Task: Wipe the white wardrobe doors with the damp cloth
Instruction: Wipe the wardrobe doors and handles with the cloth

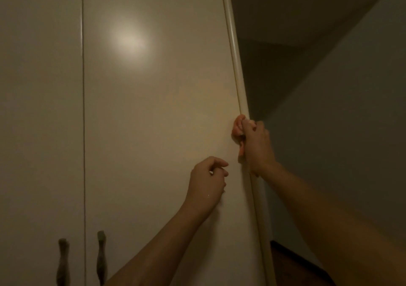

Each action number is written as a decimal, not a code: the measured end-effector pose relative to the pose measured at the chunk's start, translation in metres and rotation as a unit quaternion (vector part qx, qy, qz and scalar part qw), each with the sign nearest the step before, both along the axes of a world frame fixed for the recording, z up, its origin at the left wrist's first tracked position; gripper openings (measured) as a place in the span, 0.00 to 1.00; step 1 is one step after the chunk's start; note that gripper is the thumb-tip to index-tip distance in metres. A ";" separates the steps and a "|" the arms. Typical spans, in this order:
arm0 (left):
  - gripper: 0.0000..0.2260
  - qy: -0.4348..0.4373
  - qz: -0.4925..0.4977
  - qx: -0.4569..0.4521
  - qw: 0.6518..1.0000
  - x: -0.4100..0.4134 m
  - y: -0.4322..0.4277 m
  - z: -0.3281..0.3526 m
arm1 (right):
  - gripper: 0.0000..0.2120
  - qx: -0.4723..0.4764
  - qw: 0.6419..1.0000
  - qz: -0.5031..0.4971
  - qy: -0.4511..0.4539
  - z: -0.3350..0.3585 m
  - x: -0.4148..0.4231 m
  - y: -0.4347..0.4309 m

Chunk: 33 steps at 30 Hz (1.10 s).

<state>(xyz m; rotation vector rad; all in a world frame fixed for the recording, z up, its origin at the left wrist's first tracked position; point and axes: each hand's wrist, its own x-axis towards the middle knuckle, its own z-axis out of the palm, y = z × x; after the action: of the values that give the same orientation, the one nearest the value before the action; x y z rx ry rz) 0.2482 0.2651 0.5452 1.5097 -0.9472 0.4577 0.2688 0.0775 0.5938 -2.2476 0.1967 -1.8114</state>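
Observation:
Two white wardrobe doors fill the view: the right door [153, 110] and the left door [39, 110], split by a thin vertical gap. My right hand [257, 147] is shut on a crumpled orange-pink cloth [237, 129], pressing it against the right door's rounded outer edge [236, 66]. My left hand [207, 184] hovers lower, close to the right door's face, with fingers loosely curled and nothing in them. Most of the cloth is hidden under my right fingers.
Two dark handles [101, 257] [63, 261] hang at the bottom on either side of the gap. A lamp's reflection [129, 40] glows on the right door. To the right are a grey wall [351, 132], a dim ceiling and a strip of wooden floor [292, 266].

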 end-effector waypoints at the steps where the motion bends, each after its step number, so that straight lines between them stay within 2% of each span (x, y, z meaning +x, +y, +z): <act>1: 0.13 -0.004 0.000 -0.004 1.000 0.000 0.002 0.008 | 0.24 -0.001 1.000 0.000 0.001 0.006 0.001 0.000; 4: 0.13 -0.012 0.003 -0.011 1.000 -0.001 0.006 0.027 | 0.27 -0.012 1.000 -0.024 0.006 0.018 0.001 0.001; 11: 0.13 -0.029 0.018 -0.013 0.999 -0.002 0.022 0.048 | 0.23 -0.001 1.000 -0.027 -0.003 0.040 0.004 0.005; 16: 0.12 -0.027 0.038 -0.014 0.999 0.006 0.041 0.046 | 0.27 -0.039 0.995 -0.092 0.024 0.042 0.004 0.019; 19: 0.12 -0.024 0.056 -0.013 0.998 0.010 0.055 0.044 | 0.28 -0.045 0.996 -0.073 0.028 0.041 0.004 0.039; 26: 0.12 -0.031 0.087 -0.018 0.996 0.012 0.092 0.050 | 0.22 -0.041 0.999 -0.011 -0.001 0.048 0.010 0.095; 29: 0.13 -0.032 0.092 -0.026 0.995 0.014 0.106 0.054 | 0.26 -0.082 0.996 -0.021 0.011 0.055 0.017 0.125; 33: 0.13 -0.037 0.099 -0.029 0.994 0.016 0.114 0.055 | 0.24 -0.154 0.988 -0.001 0.016 0.066 0.024 0.157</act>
<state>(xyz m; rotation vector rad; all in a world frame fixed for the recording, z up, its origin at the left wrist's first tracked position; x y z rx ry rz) 0.2637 0.3786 0.5999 1.5487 -0.8367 0.6837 0.2931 0.2344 0.6600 -2.4798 -0.0833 -1.9203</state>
